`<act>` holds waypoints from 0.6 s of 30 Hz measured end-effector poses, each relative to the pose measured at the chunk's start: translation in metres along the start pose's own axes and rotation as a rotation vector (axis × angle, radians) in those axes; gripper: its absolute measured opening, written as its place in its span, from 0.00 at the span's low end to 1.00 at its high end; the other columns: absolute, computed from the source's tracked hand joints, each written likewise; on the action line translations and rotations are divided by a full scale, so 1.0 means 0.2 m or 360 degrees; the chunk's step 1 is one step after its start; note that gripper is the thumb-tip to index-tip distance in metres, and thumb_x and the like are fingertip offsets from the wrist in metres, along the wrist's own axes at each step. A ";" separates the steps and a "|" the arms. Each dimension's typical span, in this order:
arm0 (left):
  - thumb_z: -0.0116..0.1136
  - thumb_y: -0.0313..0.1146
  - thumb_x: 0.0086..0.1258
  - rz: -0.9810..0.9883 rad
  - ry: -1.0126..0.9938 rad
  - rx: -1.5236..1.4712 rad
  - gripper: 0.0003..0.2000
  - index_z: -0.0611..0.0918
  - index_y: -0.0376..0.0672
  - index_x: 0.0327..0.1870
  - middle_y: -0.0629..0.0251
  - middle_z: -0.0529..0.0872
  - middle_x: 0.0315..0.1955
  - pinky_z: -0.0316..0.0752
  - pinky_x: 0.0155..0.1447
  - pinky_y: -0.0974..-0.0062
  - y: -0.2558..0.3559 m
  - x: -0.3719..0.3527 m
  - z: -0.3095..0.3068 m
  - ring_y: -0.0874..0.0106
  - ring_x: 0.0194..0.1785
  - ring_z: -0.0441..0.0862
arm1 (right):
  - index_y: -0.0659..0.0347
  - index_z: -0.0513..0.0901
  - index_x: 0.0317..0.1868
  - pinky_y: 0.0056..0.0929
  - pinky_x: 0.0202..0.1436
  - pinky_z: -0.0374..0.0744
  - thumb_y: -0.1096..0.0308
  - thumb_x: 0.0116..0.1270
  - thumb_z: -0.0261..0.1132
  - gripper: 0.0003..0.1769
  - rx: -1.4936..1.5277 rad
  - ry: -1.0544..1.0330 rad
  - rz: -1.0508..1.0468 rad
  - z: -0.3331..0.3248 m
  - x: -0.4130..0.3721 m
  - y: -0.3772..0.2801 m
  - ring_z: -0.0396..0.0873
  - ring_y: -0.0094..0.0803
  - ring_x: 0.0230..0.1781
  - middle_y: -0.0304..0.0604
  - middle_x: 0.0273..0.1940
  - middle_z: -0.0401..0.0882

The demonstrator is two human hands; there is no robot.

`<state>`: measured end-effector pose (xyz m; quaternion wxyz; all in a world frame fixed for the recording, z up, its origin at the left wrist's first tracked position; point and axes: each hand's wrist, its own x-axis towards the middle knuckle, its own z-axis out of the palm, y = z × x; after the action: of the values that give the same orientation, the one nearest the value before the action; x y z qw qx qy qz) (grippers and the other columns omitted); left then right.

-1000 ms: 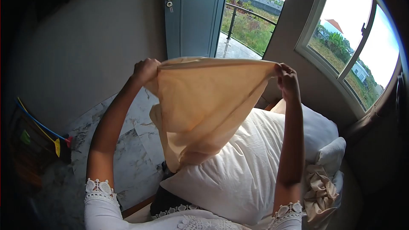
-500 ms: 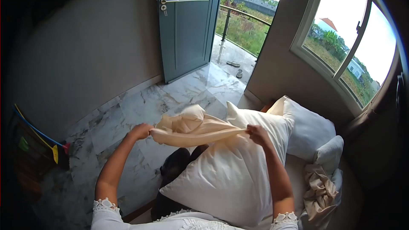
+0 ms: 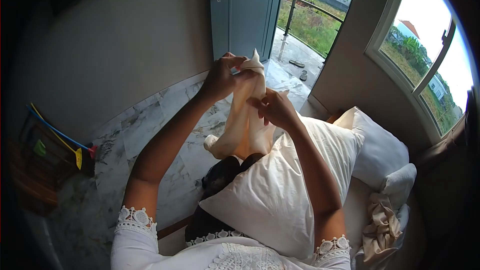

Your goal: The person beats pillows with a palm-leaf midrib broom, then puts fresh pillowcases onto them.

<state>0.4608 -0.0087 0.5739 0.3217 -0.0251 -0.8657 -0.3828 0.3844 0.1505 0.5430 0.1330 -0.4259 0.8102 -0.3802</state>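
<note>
A cream pillowcase (image 3: 245, 125) hangs in front of me, its upper corner bunched into a peak. My left hand (image 3: 225, 76) is closed on it near the top, with thumb and fingers pinching the fabric. Lower down on the right, my right hand (image 3: 277, 109) pinches its edge, the other fingers curled. A large white pillow (image 3: 270, 205) lies across my lap, below my right forearm. Behind it, a cream-white pillow (image 3: 325, 137) leans toward another white pillow (image 3: 382, 145).
Crumpled beige cloth (image 3: 381, 227) and a small white cushion (image 3: 400, 185) lie at the right. A blue-grey door (image 3: 245, 20) stands open onto a balcony with sandals (image 3: 297, 63). Brooms (image 3: 78, 157) lean at the left, above the marble floor (image 3: 170, 115).
The pillowcase, stretched sideways between my hands before, now hangs down lengthwise. My left hand has risen and moved right; my right hand has moved up and left toward it. The view has shifted left.
</note>
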 end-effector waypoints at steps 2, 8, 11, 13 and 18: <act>0.64 0.40 0.52 0.0172 0.0082 -0.0242 0.21 0.77 0.43 0.47 0.61 0.76 0.42 0.63 0.56 0.71 0.05 -0.03 0.02 0.68 0.47 0.69 | 0.67 0.76 0.30 0.22 0.19 0.72 0.56 0.61 0.57 0.18 0.0307 0.0129 -0.0018 -0.04 0.05 -0.09 0.76 0.26 0.13 0.41 0.16 0.77; 0.65 0.43 0.49 -0.0093 -0.0547 0.0163 0.32 0.67 0.43 0.56 0.52 0.74 0.48 0.66 0.53 0.65 -0.38 -0.50 0.32 0.56 0.50 0.73 | 0.65 0.76 0.30 0.17 0.18 0.69 0.59 0.64 0.56 0.15 0.1583 0.0800 -0.0666 -0.43 0.07 0.00 0.73 0.24 0.15 0.41 0.19 0.75; 0.59 0.41 0.58 -0.0535 -0.0613 -0.0149 0.16 0.79 0.36 0.37 0.60 0.82 0.27 0.72 0.40 0.76 -0.63 -0.78 0.38 0.68 0.34 0.80 | 0.65 0.73 0.37 0.16 0.20 0.70 0.63 0.63 0.58 0.12 0.1944 0.0976 -0.0742 -0.71 0.00 0.18 0.72 0.21 0.21 0.39 0.23 0.74; 0.56 0.42 0.61 -0.0714 -0.0545 -0.0568 0.15 0.79 0.36 0.33 0.67 0.80 0.24 0.70 0.36 0.81 -0.64 -0.85 0.31 0.77 0.30 0.77 | 0.66 0.72 0.39 0.15 0.22 0.73 0.65 0.63 0.57 0.12 0.2126 0.0875 -0.0776 -0.83 -0.02 0.46 0.76 0.23 0.25 0.42 0.27 0.76; 0.50 0.43 0.66 -0.0937 -0.0214 -0.1027 0.15 0.78 0.39 0.32 0.76 0.76 0.21 0.67 0.30 0.86 -0.45 -0.78 0.14 0.88 0.26 0.71 | 0.66 0.70 0.46 0.19 0.36 0.78 0.69 0.64 0.54 0.13 0.2098 0.1360 0.0037 -0.70 -0.04 0.70 0.78 0.31 0.39 0.52 0.41 0.76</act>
<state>0.5435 -0.0212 0.4111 0.1176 0.0986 -0.6910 -0.7064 0.2314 0.2766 0.5335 0.0393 -0.0675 0.4028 -0.9120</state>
